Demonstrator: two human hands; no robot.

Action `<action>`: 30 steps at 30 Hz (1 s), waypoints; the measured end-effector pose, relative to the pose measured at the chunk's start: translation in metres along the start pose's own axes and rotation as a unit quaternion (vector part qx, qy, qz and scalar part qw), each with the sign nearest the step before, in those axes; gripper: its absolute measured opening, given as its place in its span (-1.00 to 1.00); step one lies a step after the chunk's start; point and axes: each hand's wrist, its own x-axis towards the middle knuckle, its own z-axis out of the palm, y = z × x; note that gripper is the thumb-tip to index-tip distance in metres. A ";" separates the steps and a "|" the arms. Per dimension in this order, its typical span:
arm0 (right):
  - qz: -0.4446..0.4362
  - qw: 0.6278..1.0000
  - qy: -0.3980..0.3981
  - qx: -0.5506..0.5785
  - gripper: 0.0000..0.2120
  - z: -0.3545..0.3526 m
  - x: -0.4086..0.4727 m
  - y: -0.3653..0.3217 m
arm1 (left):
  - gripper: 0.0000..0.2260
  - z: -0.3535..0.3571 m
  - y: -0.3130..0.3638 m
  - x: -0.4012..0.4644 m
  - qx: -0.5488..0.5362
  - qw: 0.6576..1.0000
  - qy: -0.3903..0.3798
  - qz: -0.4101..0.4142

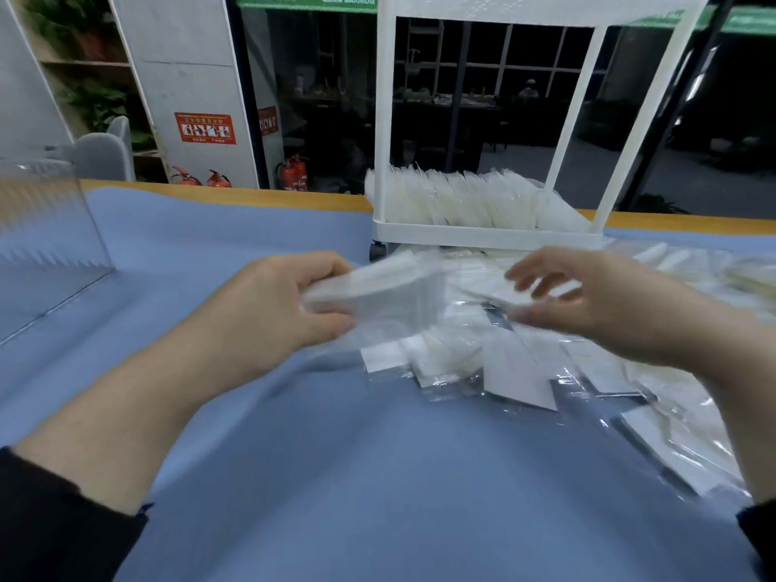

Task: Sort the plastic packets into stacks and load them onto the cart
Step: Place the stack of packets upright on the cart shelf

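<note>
Blue-covered desk [252, 413], frame centre: left hand [268, 304] grips packet stack [378, 296]; right hand [588, 300] spread, empty. Packets light, slippery; pinch edges.

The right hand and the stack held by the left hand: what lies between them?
In the head view, loose packets lie on the blue cloth below the gap between the right hand and the stack that the left hand grips.
</note>
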 end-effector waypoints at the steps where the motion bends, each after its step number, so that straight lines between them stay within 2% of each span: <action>1: 0.027 0.996 -0.067 -0.050 -0.43 -0.002 -0.004 0.002 | -0.86 0.001 0.000 0.000 0.019 1.000 -0.014 -0.009; 4: 0.071 0.969 -0.199 -0.127 -0.17 0.005 -0.011 -0.001 | -0.80 0.008 0.000 -0.001 0.102 0.991 -0.076 -0.043; 6: 0.058 0.960 -0.227 -0.151 0.00 0.011 -0.011 -0.005 | -0.76 0.009 0.002 -0.002 0.109 0.989 -0.081 -0.060; 8: 0.048 0.960 -0.223 -0.164 0.04 0.017 -0.011 -0.007 | -0.76 0.007 0.003 -0.002 0.111 0.989 -0.079 -0.065; 11: 0.045 0.960 -0.205 -0.186 -0.14 0.022 -0.009 -0.008 | -0.77 0.005 0.002 -0.001 0.103 0.990 -0.076 -0.061; 17: 0.018 0.968 -0.113 -0.224 -0.83 0.026 -0.005 -0.019 | -0.80 0.005 0.001 -0.001 0.083 0.994 -0.049 -0.050; 19: 0.015 0.974 -0.064 -0.216 -0.90 0.025 -0.002 -0.020 | -0.78 0.005 0.002 -0.001 0.067 0.996 -0.044 -0.041; 21: 0.018 0.989 -0.010 -0.148 -0.88 0.018 -0.002 -0.018 | -0.78 0.004 0.002 -0.002 0.051 0.997 -0.040 -0.029; 23: 0.010 0.997 0.068 -0.018 -0.84 0.008 -0.004 -0.017 | -0.77 0.004 0.002 -0.002 0.027 0.999 -0.036 -0.009; 26: -0.038 0.966 0.192 0.169 -0.82 -0.002 -0.004 -0.013 | -0.72 0.006 0.003 -0.002 -0.021 0.999 -0.035 0.031; 28: -0.060 0.948 0.189 0.249 -0.86 0.000 -0.001 -0.010 | -0.69 0.009 0.005 -0.002 -0.055 0.996 -0.038 0.051; 30: -0.063 0.943 0.126 0.301 -0.89 0.007 0.000 -0.010 | -0.68 0.011 0.007 -0.002 -0.075 0.995 -0.042 0.061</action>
